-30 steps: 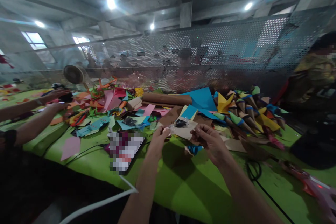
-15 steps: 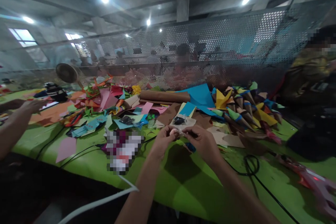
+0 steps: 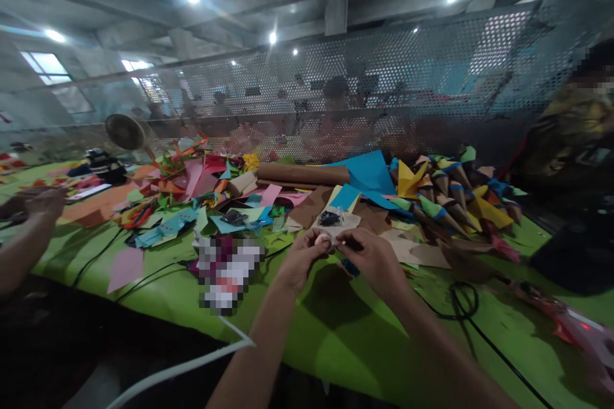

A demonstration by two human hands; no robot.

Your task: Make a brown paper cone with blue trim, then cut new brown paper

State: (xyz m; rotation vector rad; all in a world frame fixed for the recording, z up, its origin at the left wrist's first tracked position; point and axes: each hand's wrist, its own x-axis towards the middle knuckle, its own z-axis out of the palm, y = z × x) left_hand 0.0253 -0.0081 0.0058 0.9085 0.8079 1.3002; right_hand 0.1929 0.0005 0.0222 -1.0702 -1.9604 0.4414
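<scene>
My left hand (image 3: 303, 257) is closed in a pinch on the near edge of a small clear plastic bag. The clear plastic bag (image 3: 332, 217) has something black in it, too small to make out. My right hand (image 3: 368, 254) pinches the same edge, its fingertips close to the left ones. Just below the fingers, a small blue object (image 3: 350, 267) lies on the green table (image 3: 336, 345), partly hidden by my right hand. Behind the bag lie brown, blue and pale yellow paper pieces (image 3: 346, 198).
Paper cones (image 3: 446, 198) are heaped at the right, near a pink glue gun (image 3: 575, 326) and a black cable (image 3: 463, 303). Left stand a pixelated item (image 3: 233, 275), paper scraps (image 3: 167, 227) and a fan (image 3: 125, 133). A co-worker's arm (image 3: 36, 230) reaches in; another person (image 3: 575, 134) is at right.
My right hand has moved left to meet my left hand at the bag's edge. The co-worker's arms at the left have drawn back from the black object there.
</scene>
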